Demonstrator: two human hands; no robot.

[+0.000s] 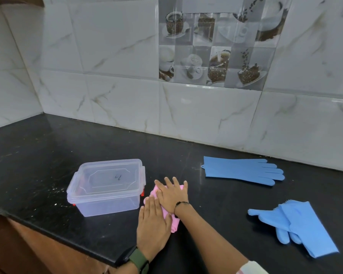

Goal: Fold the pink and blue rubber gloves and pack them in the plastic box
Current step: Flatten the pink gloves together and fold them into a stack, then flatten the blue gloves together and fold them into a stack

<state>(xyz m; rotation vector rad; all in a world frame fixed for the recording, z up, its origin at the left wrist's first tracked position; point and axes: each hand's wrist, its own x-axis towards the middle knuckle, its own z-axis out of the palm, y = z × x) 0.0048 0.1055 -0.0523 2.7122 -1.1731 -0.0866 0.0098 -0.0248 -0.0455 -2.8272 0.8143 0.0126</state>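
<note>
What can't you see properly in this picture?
- Pink gloves, head view: mostly covered by both flat hands, left hand and right hand; how many are folded there cannot be told.
- Mark on the plastic box lid: too small to read.
- Near blue glove: folded over itself, underside hidden.
- Right sleeve: cut off by the bottom edge.

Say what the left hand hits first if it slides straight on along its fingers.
Likely the box: the left hand, flat on the pink gloves, points up and slightly left toward its near right corner. It could narrowly pass; depth unclear.
</note>
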